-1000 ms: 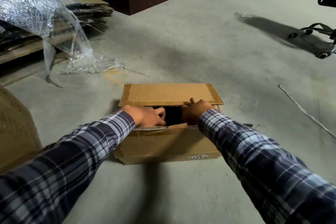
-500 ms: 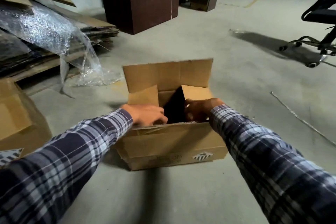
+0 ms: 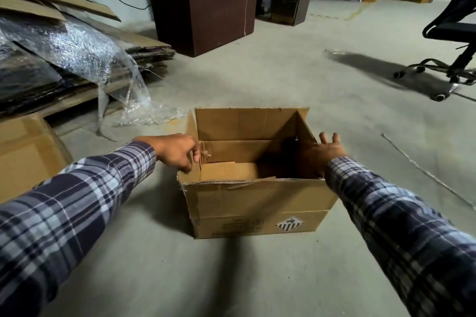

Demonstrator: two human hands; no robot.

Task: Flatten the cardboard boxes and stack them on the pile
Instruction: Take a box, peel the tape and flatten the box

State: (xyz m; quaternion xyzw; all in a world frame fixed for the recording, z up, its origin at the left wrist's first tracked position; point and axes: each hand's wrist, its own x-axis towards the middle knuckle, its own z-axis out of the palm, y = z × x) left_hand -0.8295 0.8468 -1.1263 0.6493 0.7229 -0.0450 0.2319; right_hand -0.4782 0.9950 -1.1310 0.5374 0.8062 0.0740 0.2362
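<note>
1. One open cardboard box stands on the floor, all four top flaps raised.
2. One more cardboard box shows at the left edge, only partly in view.
3. One pile of flattened cardboard lies at the left; its sheets are too many and too close to count.
4. One sheet of clear plastic wrap drapes over that pile.
5. Two dark cabinets stand at the back.
6. One office chair stands at the right.
7. Two hands show: the left hand and the right hand.
</note>
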